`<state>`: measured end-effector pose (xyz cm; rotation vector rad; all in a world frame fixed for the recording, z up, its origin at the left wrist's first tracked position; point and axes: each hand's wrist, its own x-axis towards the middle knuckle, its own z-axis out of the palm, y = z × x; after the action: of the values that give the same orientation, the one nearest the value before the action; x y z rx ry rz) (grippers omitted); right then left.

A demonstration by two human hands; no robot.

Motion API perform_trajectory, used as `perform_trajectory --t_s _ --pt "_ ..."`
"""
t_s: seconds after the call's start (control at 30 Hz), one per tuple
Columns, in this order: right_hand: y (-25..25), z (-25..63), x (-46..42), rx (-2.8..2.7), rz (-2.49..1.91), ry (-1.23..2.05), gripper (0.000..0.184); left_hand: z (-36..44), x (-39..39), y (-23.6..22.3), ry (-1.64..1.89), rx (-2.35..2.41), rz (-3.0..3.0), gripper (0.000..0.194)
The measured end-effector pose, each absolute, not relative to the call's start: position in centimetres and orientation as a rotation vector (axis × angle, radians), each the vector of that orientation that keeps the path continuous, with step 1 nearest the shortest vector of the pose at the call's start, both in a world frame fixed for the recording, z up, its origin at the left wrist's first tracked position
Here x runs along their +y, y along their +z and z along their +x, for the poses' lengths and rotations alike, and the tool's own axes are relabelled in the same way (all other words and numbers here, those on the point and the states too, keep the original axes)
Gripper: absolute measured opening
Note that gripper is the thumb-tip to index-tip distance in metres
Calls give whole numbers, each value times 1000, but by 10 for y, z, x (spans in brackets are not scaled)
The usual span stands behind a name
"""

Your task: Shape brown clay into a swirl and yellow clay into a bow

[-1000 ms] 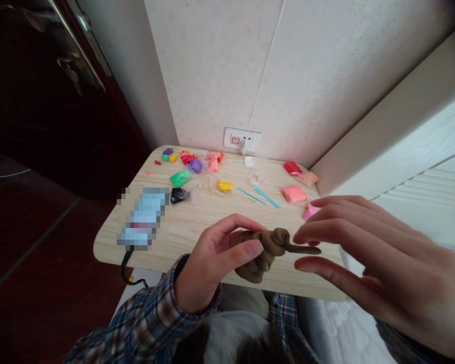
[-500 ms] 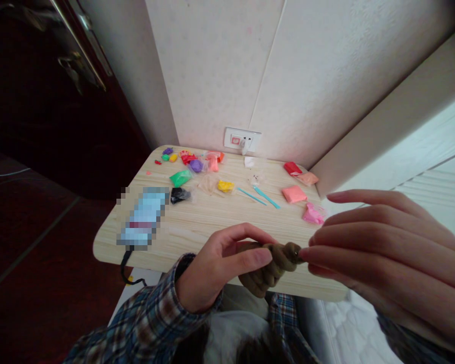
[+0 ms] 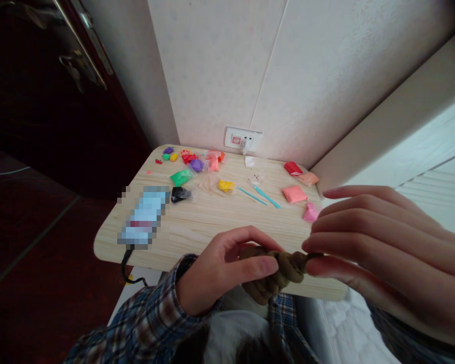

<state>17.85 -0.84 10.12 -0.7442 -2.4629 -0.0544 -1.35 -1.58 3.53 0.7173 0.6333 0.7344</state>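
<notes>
The left hand (image 3: 212, 268) holds a brown coiled lump (image 3: 288, 270) over the near edge of the surface (image 3: 197, 230), toward the near right corner, its thumb and fingers curled around the coils. The right hand (image 3: 387, 253) pinches the lump's thin end between thumb and fingers. A blurred-out device (image 3: 144, 217) with a black cable (image 3: 125, 263) lies by the left edge, near the near left corner. Farther in, a pink packet (image 3: 311, 212) lies by the right edge, partly behind the right fingers. Two blue sticks (image 3: 267, 197) rest mid-surface, right of a yellow packet (image 3: 226, 186). Red (image 3: 292, 168) and peach packets (image 3: 308, 178) touch near the far right corner; small colored pieces (image 3: 173, 157) sit near the far left corner.
</notes>
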Motion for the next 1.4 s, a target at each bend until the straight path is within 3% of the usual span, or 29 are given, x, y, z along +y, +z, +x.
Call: perform_trajectory --t_s 0.37,0.73,1.4 --pt "106 190 -10 -2449 -823 175 16 -18 -15 31 672 609 623 39" --pt "106 184 -4 -2463 -797 234 5 -17 -15 32 657 579 658 35" --pt "106 188 -10 -2488 -824 118 6 -10 -14 33 688 596 623 37"
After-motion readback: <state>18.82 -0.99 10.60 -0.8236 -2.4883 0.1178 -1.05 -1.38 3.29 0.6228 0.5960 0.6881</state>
